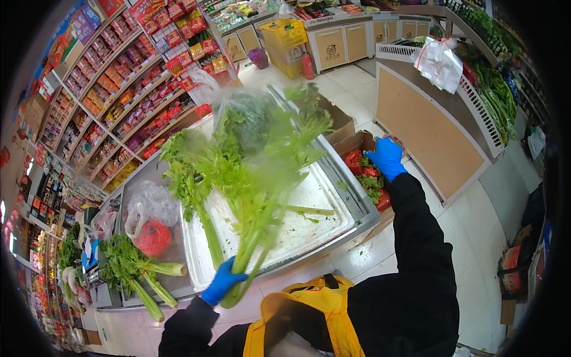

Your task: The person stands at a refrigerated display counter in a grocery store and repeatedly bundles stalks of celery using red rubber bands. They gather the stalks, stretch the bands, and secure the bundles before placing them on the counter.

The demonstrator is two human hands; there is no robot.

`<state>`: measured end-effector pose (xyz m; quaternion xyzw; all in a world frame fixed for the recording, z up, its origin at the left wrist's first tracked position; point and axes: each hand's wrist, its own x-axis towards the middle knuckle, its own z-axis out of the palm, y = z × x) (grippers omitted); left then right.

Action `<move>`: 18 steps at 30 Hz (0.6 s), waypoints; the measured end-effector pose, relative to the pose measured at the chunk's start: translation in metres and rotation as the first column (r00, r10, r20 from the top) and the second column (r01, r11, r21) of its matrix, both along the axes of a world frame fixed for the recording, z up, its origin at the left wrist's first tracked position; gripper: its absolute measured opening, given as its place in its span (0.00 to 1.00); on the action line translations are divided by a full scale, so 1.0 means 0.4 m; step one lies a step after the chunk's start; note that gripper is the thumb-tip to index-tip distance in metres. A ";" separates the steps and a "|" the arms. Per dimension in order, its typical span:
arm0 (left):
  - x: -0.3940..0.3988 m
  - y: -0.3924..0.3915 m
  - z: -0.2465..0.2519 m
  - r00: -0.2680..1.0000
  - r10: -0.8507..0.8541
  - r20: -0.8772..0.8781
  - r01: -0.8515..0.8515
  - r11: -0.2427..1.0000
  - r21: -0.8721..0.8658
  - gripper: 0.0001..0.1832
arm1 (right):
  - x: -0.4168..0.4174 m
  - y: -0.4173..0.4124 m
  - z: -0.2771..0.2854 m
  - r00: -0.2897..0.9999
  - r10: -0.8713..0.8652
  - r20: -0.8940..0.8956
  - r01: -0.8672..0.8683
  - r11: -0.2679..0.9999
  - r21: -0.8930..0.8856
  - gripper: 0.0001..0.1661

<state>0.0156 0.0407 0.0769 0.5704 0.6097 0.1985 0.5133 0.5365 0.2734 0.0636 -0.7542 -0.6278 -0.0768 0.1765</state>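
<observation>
My left hand (224, 282), in a blue glove, grips a bunch of celery (243, 250) low on its stalks. The leafy end is blurred and reaches up over a white foam tray (321, 196). Another celery bunch (207, 227) lies in the tray to the left, and a loose stalk (311, 209) lies to the right. My right hand (387, 156), also gloved, is over the edge of a cardboard box (357, 142) holding red plastic-wrapped bundles and leafy scraps (370, 183). Its fingers look curled, but whether they hold anything is hidden.
Trimmed celery bunches (154, 285) lie at the left on the metal counter (171, 263), beside a clear bag with something red (151, 234). A bag of greens (250, 114) sits at the tray's far end. A display stand (424, 125) is at the right, and snack shelves (120, 89) are at the left.
</observation>
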 end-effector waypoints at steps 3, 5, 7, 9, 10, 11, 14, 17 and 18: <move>-0.151 0.055 0.004 0.980 -0.158 -0.118 0.154 0.987 -0.041 0.36 | 0.022 -0.019 -0.036 0.998 0.017 -0.067 -0.014 0.999 0.048 0.18; -0.226 0.102 0.011 0.960 -0.170 -0.222 0.146 0.982 -0.121 0.40 | 0.044 -0.022 -0.056 0.990 0.026 -0.141 -0.024 1.000 0.014 0.18; -0.252 0.155 0.039 0.721 -0.166 -0.672 0.118 0.986 -0.118 0.43 | 0.071 -0.016 -0.069 0.985 0.050 -0.165 -0.062 0.996 -0.071 0.18; -0.197 0.212 0.066 0.719 0.055 -0.693 0.163 0.956 0.245 0.32 | 0.098 -0.005 -0.069 0.978 0.107 -0.181 -0.127 0.987 -0.100 0.18; -0.147 0.239 0.085 0.752 0.115 -0.650 0.270 0.845 0.462 0.26 | 0.101 0.003 -0.064 0.960 0.146 -0.237 -0.165 0.985 -0.059 0.18; -0.083 0.266 0.102 0.775 0.172 -0.608 0.326 0.716 0.617 0.21 | 0.095 0.007 -0.059 0.939 0.172 -0.298 -0.198 0.978 -0.060 0.18; 0.164 0.325 0.105 0.918 -0.022 -0.397 0.307 0.673 0.673 0.18 | 0.022 0.023 -0.034 0.869 0.295 -0.399 -0.358 0.929 -0.094 0.16; 0.352 0.338 0.086 0.769 -0.129 -0.626 0.601 0.480 0.639 0.28 | -0.099 -0.011 -0.032 0.846 0.485 -0.222 -0.456 0.873 0.171 0.25; 0.393 0.335 0.075 0.777 -0.168 -0.607 0.549 0.651 0.523 0.29 | -0.132 -0.027 -0.033 0.807 0.477 -0.347 -0.418 0.878 0.233 0.26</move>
